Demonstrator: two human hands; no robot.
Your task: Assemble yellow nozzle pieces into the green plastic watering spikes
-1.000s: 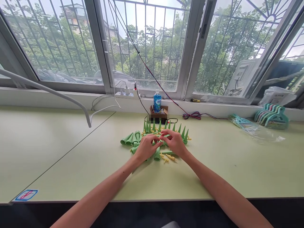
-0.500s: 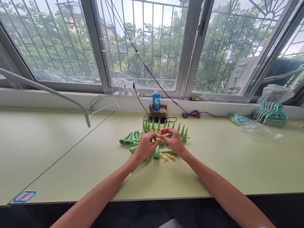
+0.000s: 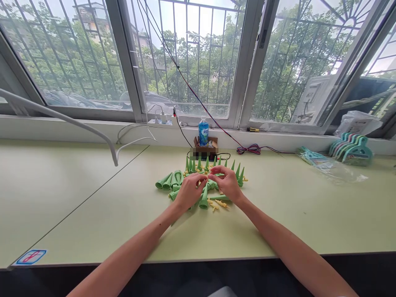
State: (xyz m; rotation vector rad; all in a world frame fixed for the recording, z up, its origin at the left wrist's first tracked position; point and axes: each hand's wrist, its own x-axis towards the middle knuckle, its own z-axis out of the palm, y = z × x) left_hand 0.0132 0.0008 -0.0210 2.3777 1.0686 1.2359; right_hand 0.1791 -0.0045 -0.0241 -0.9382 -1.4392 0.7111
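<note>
My left hand and my right hand meet above a pile of green plastic cones. Both have thumb and fingers pinched together, fingertips nearly touching; whatever lies between them is too small and covered to make out. Hollow green cones lie on their sides left of my left hand. Another green cone points away from me beneath the hands. Small yellow plastic valve pieces are scattered below my right hand. Behind the hands, several green cones stand point up in a curved row with yellow bits among them.
A blue liquid bottle stands in a small cardboard box by the window. Coiled cable lies right of it. Plastic hangers sit at the far right. A white curved arm reaches over the pale table from the left.
The fingertips of both hands have shifted slightly; my left fingers sit a little further right. The cones and yellow pieces lie as before.
</note>
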